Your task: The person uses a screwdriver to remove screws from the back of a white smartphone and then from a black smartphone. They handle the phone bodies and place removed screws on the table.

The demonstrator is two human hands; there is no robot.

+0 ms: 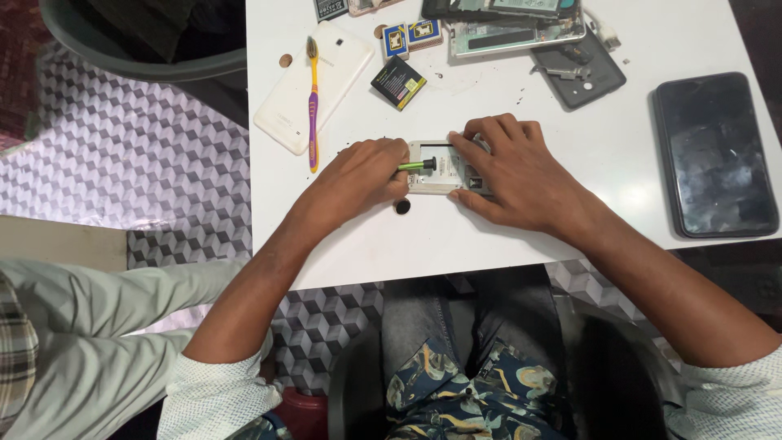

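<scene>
A small opened phone frame (430, 173) lies near the front of the white table (521, 228). My left hand (358, 175) is closed around a green-handled tool (417, 165), whose tip rests inside the frame. My right hand (509, 171) lies over the right part of the frame and holds it down, with fingers on its top and bottom edges. A small dark round piece (402, 207) sits on the table just below my left hand.
A white phone back cover (330, 69) with a yellow and purple toothbrush (313, 102) on it lies at upper left. A small black battery (398, 82), more phone parts (521, 24), a dark cover (580, 69) and a black phone (715, 155) lie around.
</scene>
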